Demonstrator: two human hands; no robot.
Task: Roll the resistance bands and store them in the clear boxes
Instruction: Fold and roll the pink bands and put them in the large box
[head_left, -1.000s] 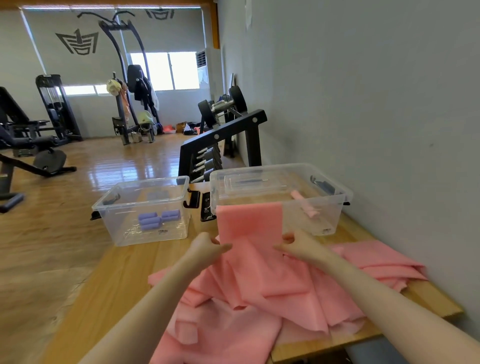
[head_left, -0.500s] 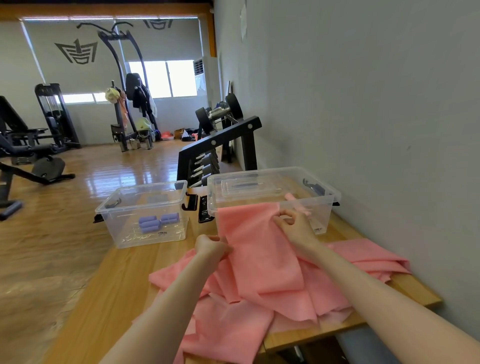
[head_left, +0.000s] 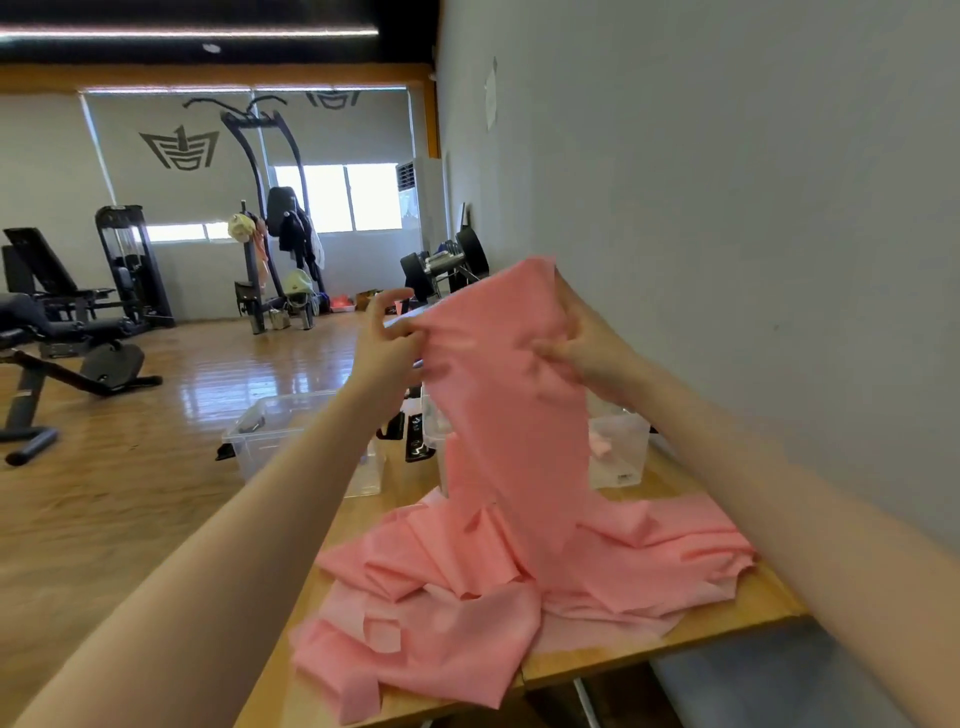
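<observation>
Change: pink resistance band (head_left: 511, 395) raised off the worktop (head_left: 722, 618).
Left hand (head_left: 387, 343): fingers pinch band's top edge.
Right hand (head_left: 584, 348): fingers grip band.

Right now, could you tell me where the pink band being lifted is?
In the head view, the pink band hangs centre frame, gripped by the left hand and right hand above the pink pile on the table.

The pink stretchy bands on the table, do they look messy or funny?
Yes. The pink resistance bands lie in a crumpled, overlapping heap on the wooden table, some hanging over its near edge. Both hands, left and right, hold one band up, its lower end trailing into the heap.
</observation>
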